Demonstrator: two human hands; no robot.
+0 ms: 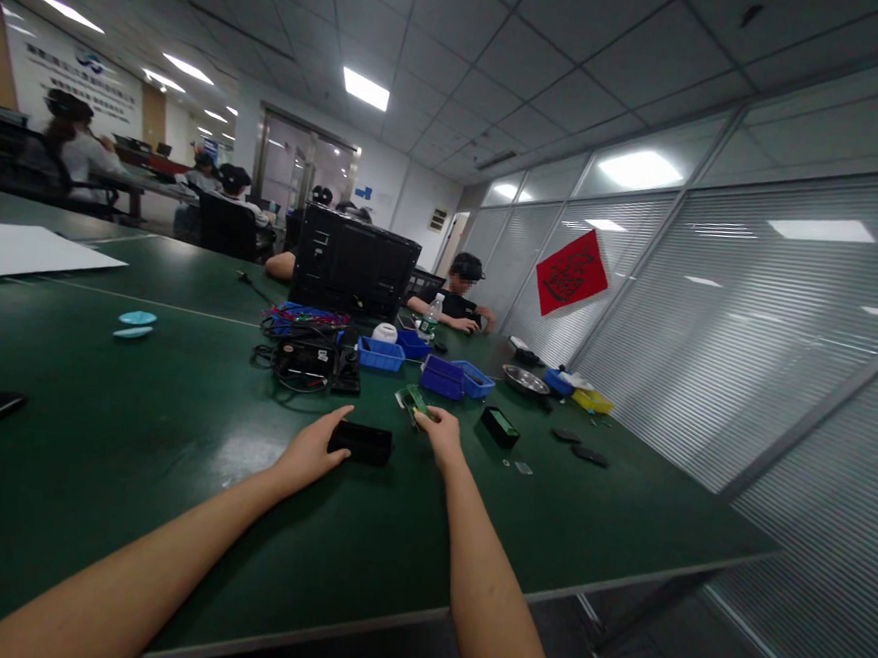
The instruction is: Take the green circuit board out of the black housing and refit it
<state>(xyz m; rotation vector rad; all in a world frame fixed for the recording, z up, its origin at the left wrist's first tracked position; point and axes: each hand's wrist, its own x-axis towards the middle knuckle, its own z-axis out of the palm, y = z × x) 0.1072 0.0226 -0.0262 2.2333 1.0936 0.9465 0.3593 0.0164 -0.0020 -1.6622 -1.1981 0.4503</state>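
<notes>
My left hand [317,447] grips the left end of a black open-topped case [362,442], fingers behind it and thumb in front, on the green table. Between the thumb and fingers of my right hand [442,432] is a green circuit board [413,401], tilted above the table just beyond the case. To the right of that hand stands a second black case [499,426] with a green board visible inside. Near it lie a small clear piece [523,468] and a tiny ring [506,463].
Blue bins [443,377], a white ball [386,333], a tangle of cables with black devices [306,357] and a monitor [354,263] stand beyond my hands. Farther right are a metal bowl [526,380] and flat black pieces [589,456]. A person [460,300] sits across the table.
</notes>
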